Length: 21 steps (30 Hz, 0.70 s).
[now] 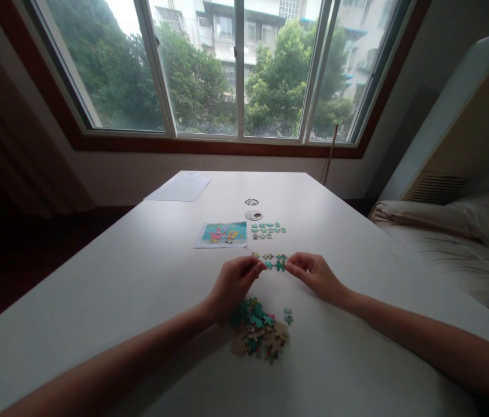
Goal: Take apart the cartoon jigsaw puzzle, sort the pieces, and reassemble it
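So the person's got both hands over the middle of a white table (109,301), with a few jigsaw pieces (279,266) lying between the fingertips. The left hand (235,282) has thumb and fingers drawn together right at the left end of that little row, and the right hand (316,274) is curled in at the right end, thumb and index close together. Can't really tell whether either one is actually pinching a piece, they're just too small here. Another short row (267,256) sits just behind, and past that there's a neat block of mostly teal pieces (265,229), right beside a cartoon picture sheet (225,233) with a pink figure and a yellow one. Nearer the person, just below the left wrist, is a messy heap of pieces (258,331), some teal side up, some plain brown, with a couple of loose ones (288,316) off to its right. Farther back are two round, flat things (253,215) and some white paper (179,189) at the far left, with a big window (201,81) behind it all.
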{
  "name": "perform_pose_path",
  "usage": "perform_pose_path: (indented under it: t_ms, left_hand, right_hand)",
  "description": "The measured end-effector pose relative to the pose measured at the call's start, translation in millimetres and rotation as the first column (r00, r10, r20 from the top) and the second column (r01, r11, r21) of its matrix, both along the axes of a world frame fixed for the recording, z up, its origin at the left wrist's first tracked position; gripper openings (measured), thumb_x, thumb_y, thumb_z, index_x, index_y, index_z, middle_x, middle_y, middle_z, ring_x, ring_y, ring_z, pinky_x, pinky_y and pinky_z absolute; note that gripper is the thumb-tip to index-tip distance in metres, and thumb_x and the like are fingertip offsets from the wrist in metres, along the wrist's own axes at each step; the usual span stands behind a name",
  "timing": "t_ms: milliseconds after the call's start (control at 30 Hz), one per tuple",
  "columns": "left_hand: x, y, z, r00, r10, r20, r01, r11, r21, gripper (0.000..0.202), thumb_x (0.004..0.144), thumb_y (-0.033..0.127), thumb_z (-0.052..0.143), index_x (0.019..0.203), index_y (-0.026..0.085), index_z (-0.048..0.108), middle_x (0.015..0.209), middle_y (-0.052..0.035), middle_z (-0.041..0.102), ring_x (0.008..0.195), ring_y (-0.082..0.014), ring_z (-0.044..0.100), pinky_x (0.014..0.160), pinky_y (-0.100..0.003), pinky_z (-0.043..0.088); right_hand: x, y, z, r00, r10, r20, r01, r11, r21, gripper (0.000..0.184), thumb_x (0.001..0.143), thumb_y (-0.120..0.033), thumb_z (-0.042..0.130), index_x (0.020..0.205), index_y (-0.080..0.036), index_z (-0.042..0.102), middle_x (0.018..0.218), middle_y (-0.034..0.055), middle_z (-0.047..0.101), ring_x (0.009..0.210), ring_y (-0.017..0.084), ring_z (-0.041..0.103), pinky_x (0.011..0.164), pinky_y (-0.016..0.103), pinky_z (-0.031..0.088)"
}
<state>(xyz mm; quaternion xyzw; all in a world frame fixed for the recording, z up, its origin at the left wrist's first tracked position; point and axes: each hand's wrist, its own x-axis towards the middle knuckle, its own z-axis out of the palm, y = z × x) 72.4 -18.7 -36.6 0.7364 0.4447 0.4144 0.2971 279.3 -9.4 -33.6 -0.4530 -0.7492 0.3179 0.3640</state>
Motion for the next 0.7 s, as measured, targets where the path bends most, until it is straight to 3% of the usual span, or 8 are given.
perform_pose_path:
  t_ms: [300, 433, 600, 700]
  left_hand:
    - [-10.4, 9.7, -4.5, 0.996, 0.064, -0.069, -0.062, 0.998, 0.031, 0.031, 0.080, 0.036, 0.046, 0.067, 0.012, 0.061, 0.054, 0.0014, 0.050, 0.052, -0.0102, 0.042, 0.048, -0.020, 0.033]
    - [-11.8, 11.0, 3.4, 0.991, 0.033, -0.132, -0.026, 0.998, 0.056, 0.027, 0.078, 0.033, 0.048, 0.065, 0.012, 0.062, 0.052, 0.0022, 0.047, 0.050, -0.0090, 0.038, 0.047, -0.019, 0.030]
    - [-17.6, 11.9, 10.5, 0.982, 0.026, -0.186, -0.013, 0.997, 0.074, 0.027, 0.077, 0.032, 0.048, 0.062, 0.013, 0.061, 0.050, 0.0032, 0.044, 0.047, -0.0083, 0.035, 0.045, -0.018, 0.027]
    - [-19.7, 8.8, 9.1, 0.977, 0.015, -0.213, 0.001, 0.997, 0.073, 0.027, 0.077, 0.031, 0.048, 0.063, 0.013, 0.062, 0.050, 0.0029, 0.046, 0.048, -0.0085, 0.036, 0.045, -0.018, 0.028]
  right_hand:
    - [42.6, 41.3, -7.1, 0.942, -0.181, 0.281, 0.155, 0.981, 0.114, 0.025, 0.074, -0.038, 0.050, 0.070, -0.016, 0.062, 0.067, 0.0021, 0.060, 0.059, 0.012, 0.046, 0.056, 0.024, 0.036]
    - [46.9, 45.3, -12.4, 0.910, -0.164, 0.380, 0.133, 0.985, 0.107, 0.021, 0.072, -0.034, 0.052, 0.068, -0.015, 0.062, 0.063, 0.0015, 0.058, 0.057, 0.012, 0.046, 0.055, 0.024, 0.035]
    - [47.7, 44.9, -15.7, 0.929, -0.121, 0.349, 0.096, 0.991, 0.088, 0.024, 0.073, -0.034, 0.053, 0.084, -0.016, 0.062, 0.068, 0.0006, 0.057, 0.055, 0.010, 0.045, 0.053, 0.022, 0.035]
    - [46.3, 44.8, -17.8, 0.928, -0.083, 0.363, 0.034, 0.990, 0.139, 0.021, 0.073, -0.032, 0.054, 0.085, -0.017, 0.063, 0.071, 0.0011, 0.056, 0.058, 0.010, 0.046, 0.057, 0.022, 0.036]
